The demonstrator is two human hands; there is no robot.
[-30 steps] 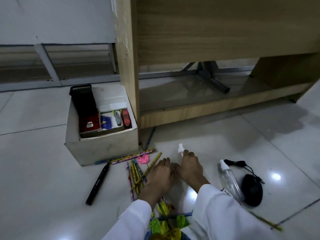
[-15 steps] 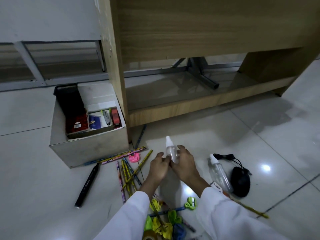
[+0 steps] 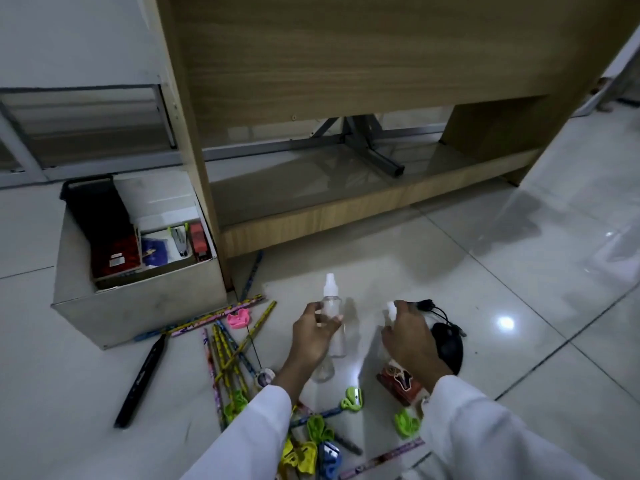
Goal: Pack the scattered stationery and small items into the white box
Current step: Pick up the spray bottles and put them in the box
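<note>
Left hand (image 3: pixel 313 336) is gripping a clear spray bottle (image 3: pixel 332 306) upright, fingers wrapped around its body, held above the floor. Right hand (image 3: pixel 410 336) is curling over a second spray bottle (image 3: pixel 390 310), fingers on its white cap; can't tell if it's actually clamped. White box (image 3: pixel 138 306) is sitting far left against the wooden desk (image 3: pixel 346 64), already partly filled. Pencils (image 3: pixel 228 348) and a black marker (image 3: pixel 140 382) are lying just near of it.
</note>
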